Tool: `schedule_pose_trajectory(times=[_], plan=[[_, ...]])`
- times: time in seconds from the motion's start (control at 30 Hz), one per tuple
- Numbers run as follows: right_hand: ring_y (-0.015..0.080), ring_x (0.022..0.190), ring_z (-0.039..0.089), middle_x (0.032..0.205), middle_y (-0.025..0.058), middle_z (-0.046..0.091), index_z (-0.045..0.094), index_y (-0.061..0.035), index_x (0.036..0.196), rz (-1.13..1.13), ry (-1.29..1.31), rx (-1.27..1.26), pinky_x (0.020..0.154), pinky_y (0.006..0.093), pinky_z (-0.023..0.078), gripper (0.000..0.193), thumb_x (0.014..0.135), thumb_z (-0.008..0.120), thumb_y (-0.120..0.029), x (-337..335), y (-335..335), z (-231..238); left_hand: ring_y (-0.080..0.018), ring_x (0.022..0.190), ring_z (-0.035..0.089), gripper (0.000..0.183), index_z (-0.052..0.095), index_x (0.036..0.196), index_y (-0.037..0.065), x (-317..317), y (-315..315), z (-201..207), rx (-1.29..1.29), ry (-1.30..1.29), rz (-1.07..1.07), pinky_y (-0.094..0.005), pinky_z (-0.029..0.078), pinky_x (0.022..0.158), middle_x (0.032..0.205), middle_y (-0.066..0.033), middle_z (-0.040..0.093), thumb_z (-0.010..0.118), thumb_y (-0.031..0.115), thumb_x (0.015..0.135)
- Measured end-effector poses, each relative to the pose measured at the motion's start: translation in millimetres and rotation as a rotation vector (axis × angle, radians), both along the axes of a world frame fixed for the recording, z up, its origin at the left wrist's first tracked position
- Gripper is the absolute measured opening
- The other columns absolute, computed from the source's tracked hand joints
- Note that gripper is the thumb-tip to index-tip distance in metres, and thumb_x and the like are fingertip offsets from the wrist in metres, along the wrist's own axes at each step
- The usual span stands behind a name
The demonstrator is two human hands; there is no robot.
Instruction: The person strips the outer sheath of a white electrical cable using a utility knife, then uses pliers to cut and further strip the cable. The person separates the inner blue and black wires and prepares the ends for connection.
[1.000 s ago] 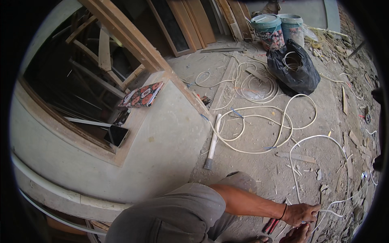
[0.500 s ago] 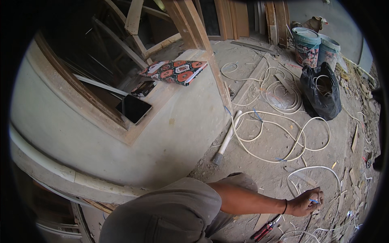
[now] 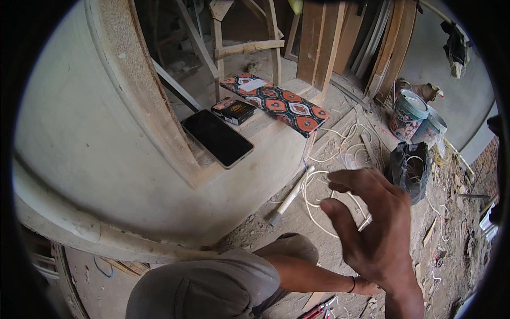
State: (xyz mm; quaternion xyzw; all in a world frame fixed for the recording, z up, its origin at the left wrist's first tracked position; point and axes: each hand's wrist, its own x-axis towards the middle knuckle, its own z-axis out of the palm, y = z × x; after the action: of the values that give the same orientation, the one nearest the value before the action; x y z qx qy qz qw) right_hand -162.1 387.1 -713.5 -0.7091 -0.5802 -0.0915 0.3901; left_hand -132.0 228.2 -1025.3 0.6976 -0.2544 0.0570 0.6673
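Note:
My right hand [image 3: 374,226] is raised in front of me, thumb and fingers curved and apart with nothing between them. It hangs over the floor, level with the sill where a black phone [image 3: 219,139], a small dark box [image 3: 234,110] and a book with an orange-and-black patterned cover [image 3: 281,103] lie. My left hand [image 3: 366,286], a dark band at its wrist, is low beyond my knee. Its fingers are hidden behind my right forearm. Red-handled pliers [image 3: 320,308] lie on the ground near it.
White cable [image 3: 308,199] loops across the dusty floor beside a white pipe [image 3: 291,195]. A black plastic bag [image 3: 410,169] stands to the right, with paint buckets [image 3: 408,114] behind it. The curved low wall [image 3: 228,207] borders my left; rubble covers the right side.
My right hand has come into view, raised and open. The view has turned, bringing the sill closer. My left hand, earlier pinching something thin and blue, is now partly covered.

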Motion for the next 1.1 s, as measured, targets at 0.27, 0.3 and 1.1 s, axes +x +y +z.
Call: schedule_pose_trajectory(times=[0.27, 0.3, 1.1], plan=[[0.0444, 0.116, 0.062, 0.124, 0.0291, 0.061, 0.048, 0.0126, 0.136, -0.02, -0.117, -0.36, 0.097, 0.0512, 0.053, 0.074, 0.087, 0.083, -0.03, -47.5, 187.0, -19.0, -0.0363, 0.073, 0.069, 0.018, 0.068, 0.085, -0.002, -4.4, 62.3, 8.2, 0.037, 0.014, 0.012, -0.0448, 0.053, 0.069, 0.076, -0.0183, 0.069, 0.076, 0.014, 0.081], [0.044, 0.118, 0.061, 0.125, 0.029, 0.061, 0.047, 0.0122, 0.137, -0.04, -0.151, -0.35, 0.097, 0.0516, 0.053, 0.075, 0.087, 0.083, -0.03, -50.1, 193.1, -25.0, -0.0359, 0.073, 0.069, 0.019, 0.068, 0.086, -0.002, -4.1, 66.9, 10.4, 0.032, 0.016, 0.011, -0.0446, 0.054, 0.069, 0.076, -0.0181, 0.07, 0.076, 0.015, 0.081], [0.0173, 0.077, 0.064, 0.096, 0.0096, 0.066, 0.049, -0.0029, 0.137, -1.329, 0.072, 0.571, 0.069, 0.0311, 0.053, 0.076, 0.074, 0.09, -0.015, 49.4, -156.9, -63.3, -0.0054, 0.06, 0.055, 0.022, 0.072, 0.085, 0.0, 62.2, 48.5, -8.3, -0.154, 0.352, 0.149, -0.0275, 0.043, 0.054, 0.066, 0.0002, 0.065, 0.079, 0.021, 0.09]])
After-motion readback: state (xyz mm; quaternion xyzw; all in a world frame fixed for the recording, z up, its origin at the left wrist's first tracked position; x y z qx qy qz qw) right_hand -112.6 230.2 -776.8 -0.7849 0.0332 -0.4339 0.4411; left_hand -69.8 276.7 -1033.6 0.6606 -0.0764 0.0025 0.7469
